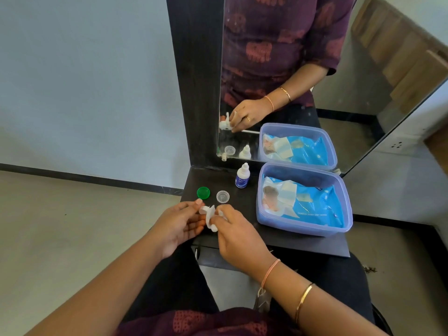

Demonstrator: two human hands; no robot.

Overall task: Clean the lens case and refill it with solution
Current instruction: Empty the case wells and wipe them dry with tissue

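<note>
- left hand [179,221] grip pinches the lens case [205,210] over the surface [244,214] edge, steadying it
- right hand [237,236] grip clamps a wipe [210,225] on it, scrubbing I'd guess
- green cap [203,192] and clear cap [222,196] off, solution bottle [242,177] ready for refill

Green cap [203,192], clear cap [222,196], blue-labelled white bottle [242,176], lilac tub [303,230] (blue wipes pack [312,204] inside).
</note>
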